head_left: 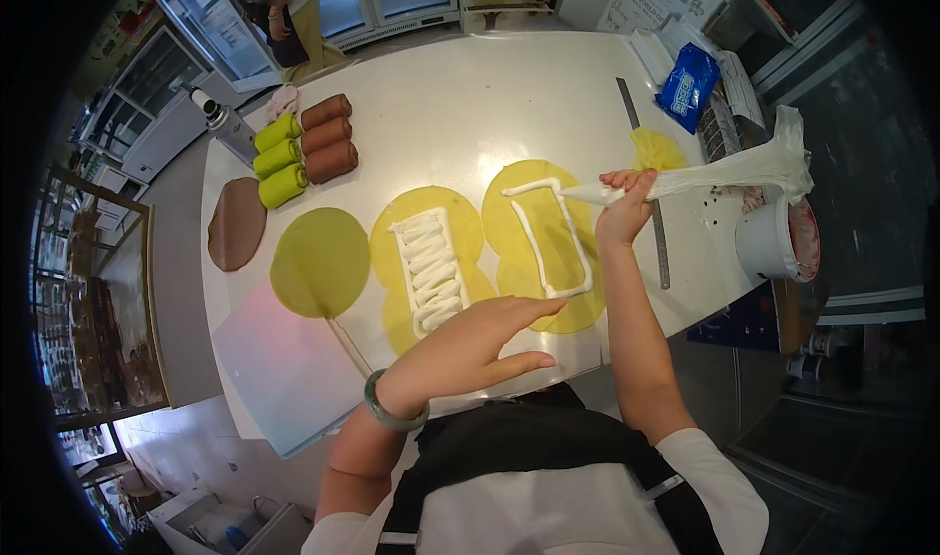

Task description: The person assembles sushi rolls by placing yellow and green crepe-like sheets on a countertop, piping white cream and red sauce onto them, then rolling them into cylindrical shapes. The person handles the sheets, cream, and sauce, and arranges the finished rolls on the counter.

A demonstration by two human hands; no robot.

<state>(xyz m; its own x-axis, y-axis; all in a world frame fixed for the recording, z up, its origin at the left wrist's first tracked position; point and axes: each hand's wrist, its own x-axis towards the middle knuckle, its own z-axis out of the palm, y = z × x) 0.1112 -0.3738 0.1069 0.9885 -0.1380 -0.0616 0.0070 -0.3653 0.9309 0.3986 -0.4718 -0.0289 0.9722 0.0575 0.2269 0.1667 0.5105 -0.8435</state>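
While right hand (625, 208) holds piping bag (720, 175), grip closed round its narrow end, nozzle tip pointing left over right yellow crepe (524, 232). Bag's long axis running left-right, bulk trailing right toward white tub (769, 244). White cream outline (548, 237) on that crepe: long rectangle, axis near-far, interior unfilled. Nozzle at far left corner of outline; remaining area lies near and left of grip. Left hand (470, 345) open, flat, fingers extended, holding nothing, hovering at near edge of table (441, 95) between the two crepes. Middle crepe (431, 261) already filled with zigzag cream. Green crepe (320, 261) left, bare. Rolled crepes (305, 149) far left.
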